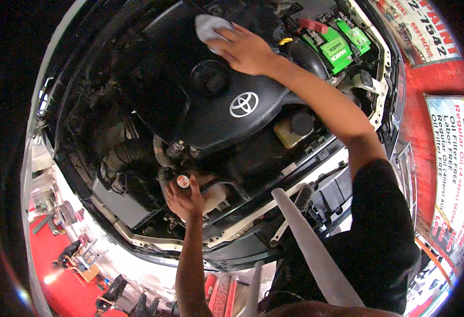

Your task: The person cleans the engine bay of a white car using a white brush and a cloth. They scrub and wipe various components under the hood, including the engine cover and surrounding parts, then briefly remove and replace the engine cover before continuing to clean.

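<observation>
Both hands busy: our right hand (245, 50) spread flat, rubbing a rag (209, 26) over the engine cover (210, 111), left hand (184, 198) pinching a small cap (183, 181), probably needing tightening next.

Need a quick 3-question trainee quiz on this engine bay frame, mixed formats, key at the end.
1. True or false: the right hand presses a grey cloth on the black engine cover.
2. What does the left hand touch? A) green battery B) round cap C) hood prop rod
3. Fill in: the green battery sits at the bay's upper ____ in the picture.

Key: 1 true; 2 B, the round cap; 3 right.
</observation>
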Motion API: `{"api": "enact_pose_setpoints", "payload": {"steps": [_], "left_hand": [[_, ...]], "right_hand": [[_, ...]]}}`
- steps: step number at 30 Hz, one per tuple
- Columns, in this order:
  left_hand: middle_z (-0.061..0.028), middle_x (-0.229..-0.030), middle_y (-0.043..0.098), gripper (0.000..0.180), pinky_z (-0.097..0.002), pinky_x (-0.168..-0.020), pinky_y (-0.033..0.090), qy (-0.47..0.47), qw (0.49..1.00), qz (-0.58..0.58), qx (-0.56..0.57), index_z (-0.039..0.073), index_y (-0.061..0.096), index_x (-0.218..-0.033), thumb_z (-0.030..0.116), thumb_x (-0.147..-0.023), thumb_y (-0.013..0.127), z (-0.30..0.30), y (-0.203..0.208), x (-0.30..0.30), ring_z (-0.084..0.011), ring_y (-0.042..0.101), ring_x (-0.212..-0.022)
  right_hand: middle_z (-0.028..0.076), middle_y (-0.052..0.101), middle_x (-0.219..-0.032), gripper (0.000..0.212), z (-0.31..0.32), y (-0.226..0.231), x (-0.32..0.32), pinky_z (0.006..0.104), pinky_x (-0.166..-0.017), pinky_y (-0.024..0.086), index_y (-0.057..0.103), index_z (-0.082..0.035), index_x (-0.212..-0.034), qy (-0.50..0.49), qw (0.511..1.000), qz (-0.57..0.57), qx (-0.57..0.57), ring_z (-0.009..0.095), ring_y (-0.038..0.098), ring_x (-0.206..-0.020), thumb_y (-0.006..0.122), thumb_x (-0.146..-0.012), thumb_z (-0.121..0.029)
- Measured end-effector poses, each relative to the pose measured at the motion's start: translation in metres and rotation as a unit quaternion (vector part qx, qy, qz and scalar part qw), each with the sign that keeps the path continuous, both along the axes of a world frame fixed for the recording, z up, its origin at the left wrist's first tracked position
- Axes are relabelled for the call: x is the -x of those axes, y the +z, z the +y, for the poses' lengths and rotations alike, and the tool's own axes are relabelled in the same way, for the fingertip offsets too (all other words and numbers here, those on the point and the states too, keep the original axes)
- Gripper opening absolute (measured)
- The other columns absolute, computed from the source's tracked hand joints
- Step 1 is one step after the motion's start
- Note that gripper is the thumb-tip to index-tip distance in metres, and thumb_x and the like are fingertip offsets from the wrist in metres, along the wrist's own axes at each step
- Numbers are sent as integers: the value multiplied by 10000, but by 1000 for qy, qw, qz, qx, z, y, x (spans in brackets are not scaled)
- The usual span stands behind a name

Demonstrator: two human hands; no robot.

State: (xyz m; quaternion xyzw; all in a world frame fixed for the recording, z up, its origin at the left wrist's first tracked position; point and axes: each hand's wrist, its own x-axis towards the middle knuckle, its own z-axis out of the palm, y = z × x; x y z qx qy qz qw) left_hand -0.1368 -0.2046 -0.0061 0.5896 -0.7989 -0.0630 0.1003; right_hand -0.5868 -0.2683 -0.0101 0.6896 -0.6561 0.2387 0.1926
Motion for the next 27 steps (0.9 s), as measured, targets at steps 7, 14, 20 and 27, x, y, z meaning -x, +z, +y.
{"api": "enact_pose_setpoints", "payload": {"steps": [7,14,20,27], "left_hand": [[-213,-1100,646,625,-545,-862,503,-46,997,10,60,-5,624,-1132,583,-921,659,-5,-4,13,-444,632,-1043],[-260,-1426,597,664,-504,-1020,516,30,999,13,-13,-46,619,-1338,469,-932,724,7,5,-5,-438,609,-1263],[-269,-1400,607,652,-503,-997,531,-25,999,41,-23,-43,640,-1294,479,-915,736,-4,11,23,-451,629,-1220],[-277,-1387,609,668,-502,-974,540,-2,1000,30,7,-29,644,-1301,512,-918,724,-2,3,-2,-454,636,-1201]], "right_hand": [[148,534,-1496,482,-150,24,34,496,-1227,336,566,-205,-1442,-153,982,-97,-47,326,492,-1422,553,-973,-315],[122,552,-1451,412,37,-3,-23,637,-1194,322,561,-254,-1420,-96,993,-68,-16,343,520,-1390,521,-1022,-354],[117,503,-1537,430,-38,-12,127,655,-1193,315,537,-300,-1461,-324,940,-110,10,340,479,-1431,475,-1045,-389],[111,516,-1541,425,-76,-12,78,622,-1205,324,537,-315,-1468,-168,985,-30,-22,328,472,-1443,434,-1063,-388]]}}
